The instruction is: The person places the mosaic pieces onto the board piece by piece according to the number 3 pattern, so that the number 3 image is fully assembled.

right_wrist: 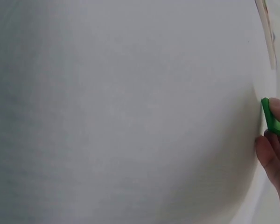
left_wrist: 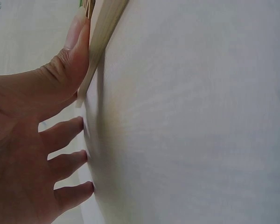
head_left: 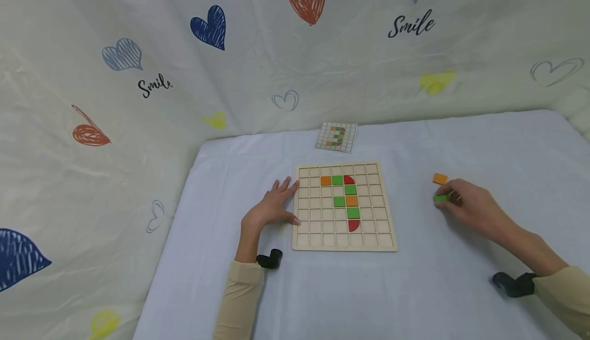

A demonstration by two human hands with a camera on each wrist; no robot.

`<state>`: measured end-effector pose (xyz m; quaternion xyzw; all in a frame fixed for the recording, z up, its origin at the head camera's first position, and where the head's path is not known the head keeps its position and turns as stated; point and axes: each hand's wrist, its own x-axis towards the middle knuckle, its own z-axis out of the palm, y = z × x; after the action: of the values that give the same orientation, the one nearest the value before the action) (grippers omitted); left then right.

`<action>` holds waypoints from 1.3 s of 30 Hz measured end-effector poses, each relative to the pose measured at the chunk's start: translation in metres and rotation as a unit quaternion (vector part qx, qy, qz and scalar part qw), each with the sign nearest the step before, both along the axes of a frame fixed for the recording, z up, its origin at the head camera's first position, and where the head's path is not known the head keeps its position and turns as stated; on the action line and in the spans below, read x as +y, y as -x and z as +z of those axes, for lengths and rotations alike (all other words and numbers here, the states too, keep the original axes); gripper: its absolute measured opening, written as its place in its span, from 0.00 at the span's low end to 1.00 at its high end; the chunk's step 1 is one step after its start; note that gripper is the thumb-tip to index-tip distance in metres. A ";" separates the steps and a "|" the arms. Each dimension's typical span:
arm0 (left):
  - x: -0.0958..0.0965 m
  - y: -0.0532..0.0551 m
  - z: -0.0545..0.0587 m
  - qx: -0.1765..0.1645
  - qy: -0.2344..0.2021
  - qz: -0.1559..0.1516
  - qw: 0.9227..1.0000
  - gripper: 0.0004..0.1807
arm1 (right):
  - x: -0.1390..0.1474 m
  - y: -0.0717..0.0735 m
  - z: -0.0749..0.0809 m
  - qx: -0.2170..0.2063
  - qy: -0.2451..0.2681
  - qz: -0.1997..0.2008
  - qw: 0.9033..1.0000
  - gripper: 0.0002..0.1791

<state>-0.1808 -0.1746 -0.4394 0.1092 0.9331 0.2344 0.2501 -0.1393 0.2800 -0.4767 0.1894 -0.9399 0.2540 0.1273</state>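
A wooden grid board lies on the white cloth, with orange and green square tiles and red rounded tiles set in some of its cells. My left hand rests at the board's left edge, fingers spread, its thumb touching the rim. Right of the board, my right hand pinches a green square tile between thumb and fingertips, close to the cloth. The same green tile shows at the right edge of the right wrist view. Just beyond that hand lies an orange square tile.
A small printed card with a coloured grid pattern lies behind the board. A hanging cloth with hearts and the word "Smile" rises behind the table. Each wrist wears a black camera.
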 end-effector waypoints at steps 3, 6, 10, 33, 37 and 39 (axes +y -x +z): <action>0.000 0.000 0.000 -0.001 -0.002 0.001 1.000 0.59 | -0.001 -0.001 0.001 -0.006 0.015 -0.002 1.000 0.17; 0.000 0.000 0.000 -0.003 0.000 0.000 1.000 0.60 | -0.003 -0.003 0.004 -0.032 0.033 -0.008 0.999 0.16; 0.000 0.000 0.000 -0.006 0.002 -0.001 1.000 0.60 | -0.008 -0.005 0.007 -0.073 0.062 -0.013 0.995 0.15; -0.002 -0.001 0.001 -0.003 -0.009 0.000 1.000 0.60 | -0.041 -0.007 0.014 -0.153 0.112 0.026 0.982 0.18; -0.002 0.000 0.000 -0.005 -0.012 -0.001 1.000 0.60 | -0.048 -0.009 0.016 -0.178 0.121 0.023 0.976 0.17; -0.002 0.000 -0.001 -0.004 -0.010 -0.001 1.000 0.60 | -0.053 -0.009 0.017 -0.187 0.128 0.025 0.974 0.17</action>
<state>-0.1811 -0.1769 -0.4402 0.1118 0.9294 0.2440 0.2532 -0.1300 0.2273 -0.4602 0.1439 -0.9016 0.4064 -0.0343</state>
